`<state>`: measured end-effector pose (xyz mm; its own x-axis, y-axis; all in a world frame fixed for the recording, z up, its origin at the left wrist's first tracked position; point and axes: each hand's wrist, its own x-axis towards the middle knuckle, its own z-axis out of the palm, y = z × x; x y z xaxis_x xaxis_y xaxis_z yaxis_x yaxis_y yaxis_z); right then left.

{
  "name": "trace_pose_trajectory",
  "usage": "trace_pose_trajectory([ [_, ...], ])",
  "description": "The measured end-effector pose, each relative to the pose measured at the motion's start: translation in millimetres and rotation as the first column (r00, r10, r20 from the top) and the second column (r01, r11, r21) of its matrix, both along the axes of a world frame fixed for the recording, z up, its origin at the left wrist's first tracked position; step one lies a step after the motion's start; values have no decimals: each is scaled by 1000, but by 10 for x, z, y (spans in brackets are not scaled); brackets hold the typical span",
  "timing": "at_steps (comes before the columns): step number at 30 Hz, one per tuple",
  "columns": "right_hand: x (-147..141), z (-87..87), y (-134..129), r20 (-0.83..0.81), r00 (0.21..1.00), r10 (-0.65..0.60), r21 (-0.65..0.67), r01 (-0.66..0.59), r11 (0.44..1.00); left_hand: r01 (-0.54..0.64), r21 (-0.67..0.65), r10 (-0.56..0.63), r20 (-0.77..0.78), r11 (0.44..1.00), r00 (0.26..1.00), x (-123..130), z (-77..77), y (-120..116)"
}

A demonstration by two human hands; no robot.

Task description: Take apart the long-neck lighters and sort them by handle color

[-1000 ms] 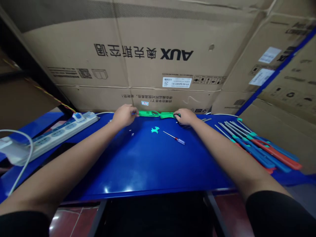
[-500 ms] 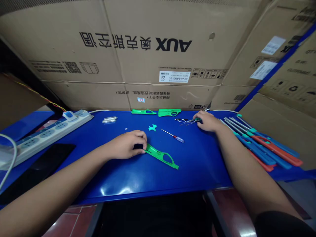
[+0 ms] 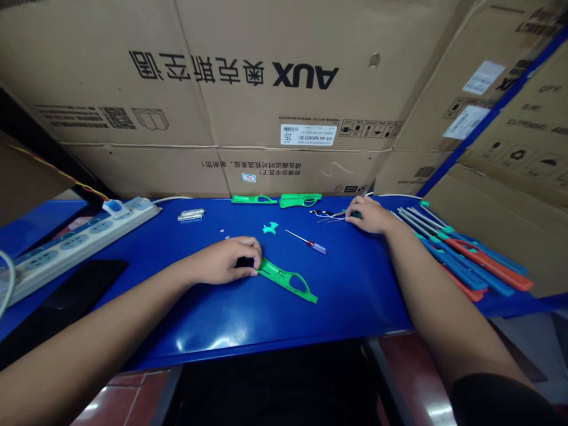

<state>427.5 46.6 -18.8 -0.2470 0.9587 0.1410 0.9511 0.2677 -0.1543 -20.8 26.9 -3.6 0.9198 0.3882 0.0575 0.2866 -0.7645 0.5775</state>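
Observation:
My left hand (image 3: 231, 259) pinches the narrow end of a green plastic lighter shell half (image 3: 284, 280), which lies slanted on the blue table with its inner side up. At the back right, my right hand (image 3: 366, 214) has its fingers closed over small parts. Thin wires and black pieces (image 3: 326, 213) stick out to their left, and a dark green bit shows under the fingers; what exactly is held is hidden. Between the hands lie a screwdriver (image 3: 316, 246) with a clear handle and a turquoise plastic piece (image 3: 270, 228).
Green shell parts (image 3: 254, 200) lie against the cardboard (image 3: 213, 118) at the back. Metal cylinders (image 3: 191, 215) and tiny white bits (image 3: 222, 231) are on the left, near a power strip (image 3: 80, 242) and a black flat object (image 3: 66, 302). Several blue and orange lighters (image 3: 470, 254) lie right.
The view has shifted slightly. The lighter shell half has tilted a little in my left hand, showing more of its inside. A second tiny white bit now shows beside that hand. My right hand stays in place.

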Motion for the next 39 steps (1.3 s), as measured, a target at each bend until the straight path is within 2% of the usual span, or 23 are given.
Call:
trace_pose_trajectory([
  [5, 25, -10, 0, -114, 988, 103, 37, -100, 994, -4, 0, 4, -19, 1000, 1000, -2, -3, 3],
  [11, 27, 40, -39, -211, 965, 155, 55, -147, 988, -7, -12, 7, -30, 1000, 1000, 3, 11, -6],
  [16, -50, 31, -32, -282, 959, 36, 122, -1, 992, 4, -7, -4, -15, 1000, 1000, -6, -13, 14],
  [20, -109, 43, -19, -358, 933, -33, 202, 112, 973, 0, 6, 1, -20, 1000, 1000, 1, -15, 14],
  [25, -272, 236, -154, -429, 903, -6, 217, 109, 970, -74, 50, 75, -10, 996, 997, 34, 17, -30],
  [28, -533, 388, -323, -484, 870, 95, 179, -8, 984, -94, 68, 97, -30, 993, 995, 33, 40, -48],
  [31, -890, 467, -512, -538, 804, 254, 102, -237, 966, -129, 97, 134, -51, 987, 990, 6, 58, -38],
  [33, -1132, 460, -624, -516, 770, 375, 52, -409, 911, -148, 113, 156, -63, 983, 986, -20, 63, -18],
  [35, -1343, 414, -716, -485, 728, 484, -4, -555, 832, -148, 118, 158, -81, 982, 984, -49, 64, 8],
  [39, -1625, 283, -837, -426, 642, 638, -126, -740, 661, -120, 163, 139, -108, 979, 984, -116, 75, 56],
])
